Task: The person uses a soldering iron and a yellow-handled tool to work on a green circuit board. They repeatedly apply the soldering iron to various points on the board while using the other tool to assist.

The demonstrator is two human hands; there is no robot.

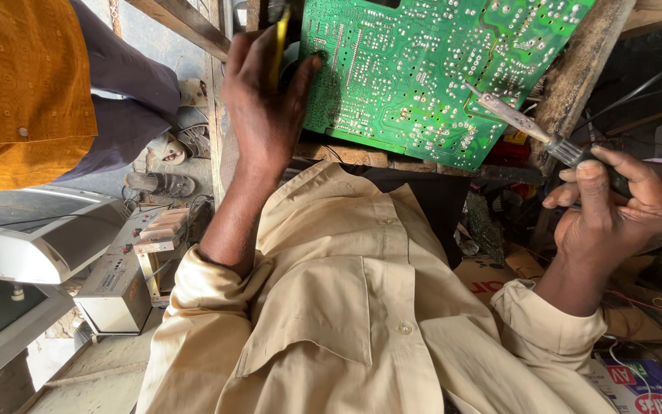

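Beige button-up shirt (362, 307), chest pocket with flap, small round buttons, sleeves rolled to forearms, bare hands.

Green circuit board (423, 69): glossy lacquered laminate dotted with bright metal solder points, gripped at its edge by the left hand (266, 107). Soldering iron (530, 126), in the right hand (614, 211): dull, scorched metal shaft above a dark matt grip. Worn, rough wooden frame (576, 73) just beyond that hand. Beige shirt (346, 307) below both hands: matt woven cloth, plastic buttons.
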